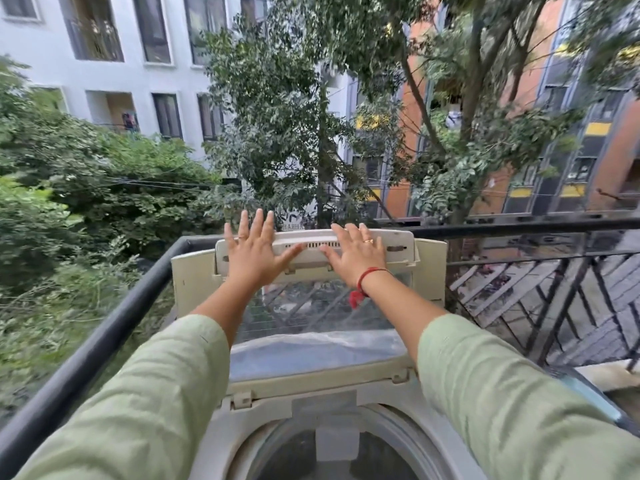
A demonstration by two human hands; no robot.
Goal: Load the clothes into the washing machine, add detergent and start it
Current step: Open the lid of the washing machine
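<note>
Beyond the balcony we see tall trees (287, 116) in front of a white building (138, 74) on the left and an orange one (616, 150) on the right. A black railing (86, 344) runs round the corner where we stand.

The washing machine (263, 407), a cream top-loader, sits directly below us in that corner, close against the railing. Its lid (398, 251) is raised and folded, the clear panels standing up toward the rail. The drum (298, 455) is open at the bottom of the view; its inside is too dark for us to tell what lies in it.

Both our arms reach forward in pale green sleeves (138, 393). Our left hand (254, 252) lies flat on the upper section of the lid with fingers straight and spread, gripping nothing. Our right hand (356, 256) presses flat beside it on the same section, fingers likewise straight, its thumb near the left thumb but apart from it.

A red thread bracelet (360, 289) hangs at the right wrist, and a ring (368, 241) shows on that hand.
</note>
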